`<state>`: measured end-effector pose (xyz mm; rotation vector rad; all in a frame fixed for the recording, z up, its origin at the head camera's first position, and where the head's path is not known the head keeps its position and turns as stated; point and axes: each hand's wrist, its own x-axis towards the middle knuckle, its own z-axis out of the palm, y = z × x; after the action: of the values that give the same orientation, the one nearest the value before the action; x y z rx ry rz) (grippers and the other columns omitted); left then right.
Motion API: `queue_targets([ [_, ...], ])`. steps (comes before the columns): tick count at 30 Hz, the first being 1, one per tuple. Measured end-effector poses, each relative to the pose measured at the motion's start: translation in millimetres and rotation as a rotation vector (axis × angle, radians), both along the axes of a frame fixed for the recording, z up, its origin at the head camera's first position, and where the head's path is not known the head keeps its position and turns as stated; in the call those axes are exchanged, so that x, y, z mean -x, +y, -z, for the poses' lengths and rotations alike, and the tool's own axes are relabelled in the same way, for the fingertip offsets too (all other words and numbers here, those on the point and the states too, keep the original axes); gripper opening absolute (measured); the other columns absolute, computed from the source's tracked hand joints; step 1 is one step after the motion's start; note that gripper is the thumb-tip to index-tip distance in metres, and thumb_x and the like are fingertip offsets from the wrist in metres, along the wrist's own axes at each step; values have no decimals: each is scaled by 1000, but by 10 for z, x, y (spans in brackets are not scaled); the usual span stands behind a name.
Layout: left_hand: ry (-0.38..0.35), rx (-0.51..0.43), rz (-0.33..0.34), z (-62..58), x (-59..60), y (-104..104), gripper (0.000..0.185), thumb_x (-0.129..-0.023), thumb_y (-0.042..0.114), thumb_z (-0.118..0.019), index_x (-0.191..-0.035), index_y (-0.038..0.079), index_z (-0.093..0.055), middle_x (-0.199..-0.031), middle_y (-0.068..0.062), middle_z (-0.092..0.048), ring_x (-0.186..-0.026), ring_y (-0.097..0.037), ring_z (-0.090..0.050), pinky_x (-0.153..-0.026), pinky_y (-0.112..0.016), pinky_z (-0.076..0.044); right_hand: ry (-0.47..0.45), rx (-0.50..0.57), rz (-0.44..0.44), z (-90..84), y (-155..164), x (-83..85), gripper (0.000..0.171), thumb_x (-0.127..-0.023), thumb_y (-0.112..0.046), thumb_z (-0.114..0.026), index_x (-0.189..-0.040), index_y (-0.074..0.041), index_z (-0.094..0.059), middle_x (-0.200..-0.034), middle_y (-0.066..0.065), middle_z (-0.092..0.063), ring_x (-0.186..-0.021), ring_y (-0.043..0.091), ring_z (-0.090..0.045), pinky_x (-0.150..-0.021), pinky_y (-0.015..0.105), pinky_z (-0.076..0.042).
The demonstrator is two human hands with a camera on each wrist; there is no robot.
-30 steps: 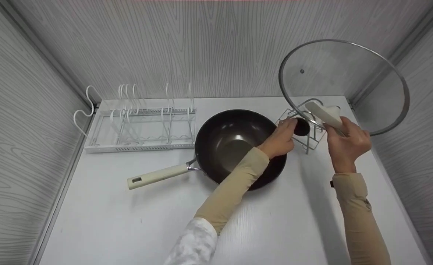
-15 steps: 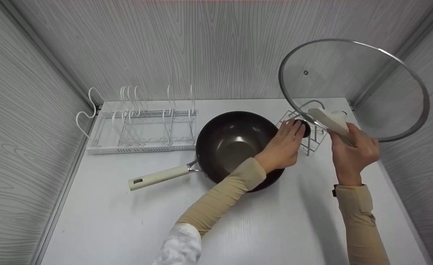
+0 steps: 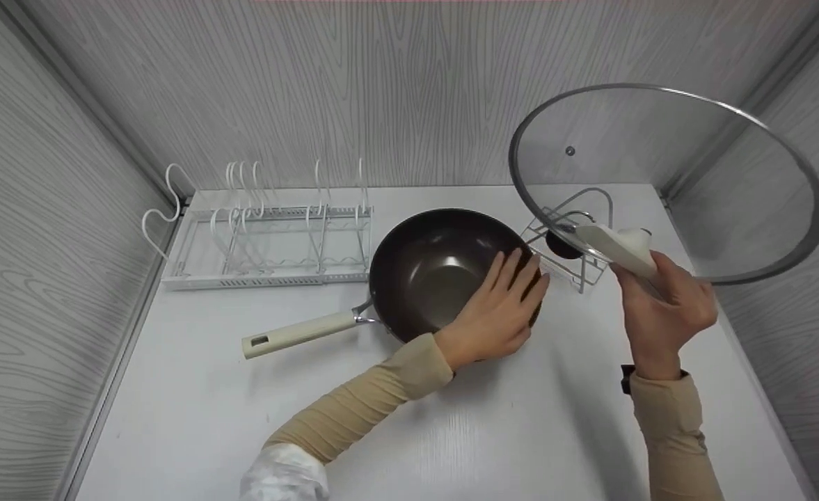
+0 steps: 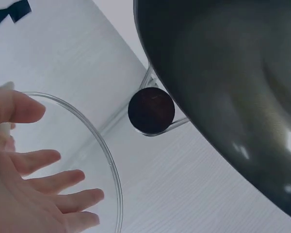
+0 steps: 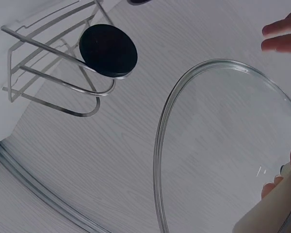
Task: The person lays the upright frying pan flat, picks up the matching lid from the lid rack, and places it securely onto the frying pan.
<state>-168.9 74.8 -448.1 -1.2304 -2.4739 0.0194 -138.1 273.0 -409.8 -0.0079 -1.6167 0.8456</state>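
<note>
The right hand (image 3: pixel 663 309) grips the cream handle (image 3: pixel 618 247) of a big glass lid (image 3: pixel 666 181), fingers curled round it, and holds the lid up in the air above the far right corner of the bench (image 3: pixel 409 417), tilted so its underside faces the back wall. The lid's steel rim (image 5: pixel 160 145) shows close in the right wrist view, with the bench surface seen through the glass.

Just below the lid, near the far right corner, stands a small wire lid stand (image 3: pixel 576 240) with a round black knob (image 3: pixel 563 245) at its front; the knob (image 4: pixel 151 110) sits right beside the pan's outer wall in the left wrist view, and in the right wrist view it (image 5: pixel 108 50) caps the stand's bent wires (image 5: pixel 53 73).

The left hand (image 3: pixel 503 313) is spread flat, fingers straight and holding nothing, lying over the near right rim of the dark wok (image 3: pixel 444 268); whether it presses on the rim I cannot tell. The wok sits around the middle of the bench, its cream handle (image 3: pixel 298 332) pointing toward the near left.

Along the far left edge of the bench lies a white wire dish rack (image 3: pixel 263 233).
</note>
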Motion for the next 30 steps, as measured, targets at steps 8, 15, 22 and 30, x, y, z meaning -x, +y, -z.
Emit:
queue_targets([
  [8, 83, -8, -6, 128, -230, -460, 63, -87, 29, -59, -145, 6, -46, -152, -23, -35, -141, -47, -30, -115, -59, -25, -15, 12, -51, 61, -118, -175, 33, -54, 15, -88, -83, 5, -76, -77, 22, -71, -84, -2, -68, -72, 20, -35],
  [15, 103, 21, -32, 245, -354, -795, 64, -89, 33, -62, -146, 8, -45, -154, -24, -33, -141, -46, -30, -115, -58, -26, 14, 18, -114, 56, -255, -286, 32, -52, 13, -88, -81, 5, -76, -75, 18, -72, -81, 1, -70, -72, 19, -38],
  [22, 75, 9, -111, 387, -437, -1254, 66, -87, 33, -68, -144, 7, -47, -152, -24, -36, -139, -45, -34, -112, -59, -31, -7, 23, -203, 74, -355, -430, 31, -54, 9, -87, -83, 6, -76, -79, 12, -75, -79, 7, -71, -72, 20, -40],
  [30, 84, -28, -216, 518, -502, -1705, 64, -86, 25, -67, -143, 2, -47, -150, -26, -38, -137, -46, -38, -110, -60, -33, -30, 73, -331, 99, -484, -565, 35, -50, 14, -86, -83, 12, -74, -78, 19, -73, -80, 2, -69, -72, 20, -44],
])
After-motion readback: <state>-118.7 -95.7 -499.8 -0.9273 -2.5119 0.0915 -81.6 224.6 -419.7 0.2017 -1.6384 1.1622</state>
